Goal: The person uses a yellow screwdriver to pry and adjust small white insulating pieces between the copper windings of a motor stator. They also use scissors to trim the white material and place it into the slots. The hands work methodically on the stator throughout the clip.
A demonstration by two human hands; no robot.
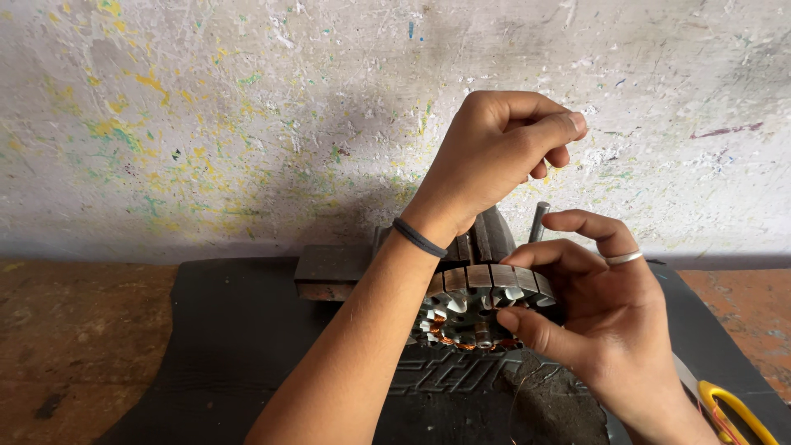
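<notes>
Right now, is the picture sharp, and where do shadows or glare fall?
Head view: soft, even light, no glare; left hand and right hand are sharp; the stator is dim under them; the scissors are cut by the frame edge.

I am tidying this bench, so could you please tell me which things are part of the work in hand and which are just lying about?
In use:
- round slotted metal stator core with copper windings, steadied by the right hand
- left hand, raised above it with fingers pinched
- grey metal block with upright rod behind the core

Lying about:
- yellow-handled scissors
- black rubber mat
</notes>
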